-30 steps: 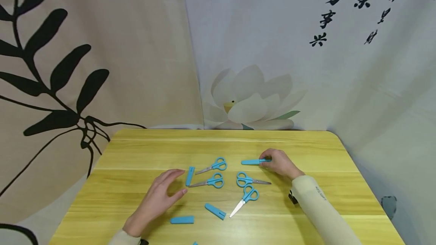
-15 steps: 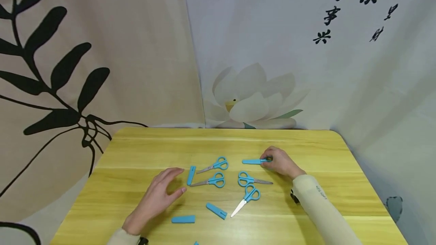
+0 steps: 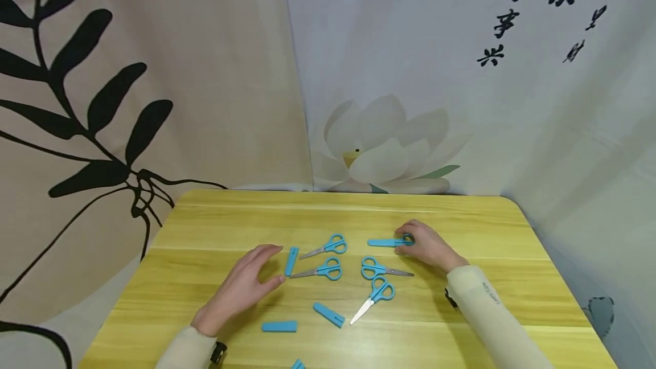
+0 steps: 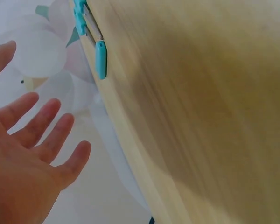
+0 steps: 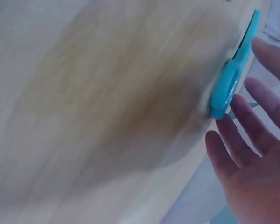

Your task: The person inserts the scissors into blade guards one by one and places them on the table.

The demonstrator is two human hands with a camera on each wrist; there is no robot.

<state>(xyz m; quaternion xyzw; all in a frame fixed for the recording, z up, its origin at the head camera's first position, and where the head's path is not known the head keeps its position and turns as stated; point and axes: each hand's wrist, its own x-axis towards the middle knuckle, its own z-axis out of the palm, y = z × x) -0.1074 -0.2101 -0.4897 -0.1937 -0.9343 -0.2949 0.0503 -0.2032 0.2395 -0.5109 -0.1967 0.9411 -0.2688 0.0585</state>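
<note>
Four unsheathed pairs of blue-handled scissors (image 3: 323, 270) and one sheathed pair (image 3: 389, 242) make five on a single surface (image 3: 420, 323). Four loose blue blade sheaths (image 3: 279, 327) show, one only partly.

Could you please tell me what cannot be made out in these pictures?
Head view: blades of the covered scissors, hidden inside their blue cover.
Head view: most of a blue piece, cut off by the bottom edge.
Head view: lettering on the right sleeve, too small to read.
Left wrist view: parts of scissors handles, cut off by the top edge.

From above, the head view faced forward and down over the table (image 3: 410, 312), which filled the closer left-wrist frame's right and right-wrist frame's left.
</note>
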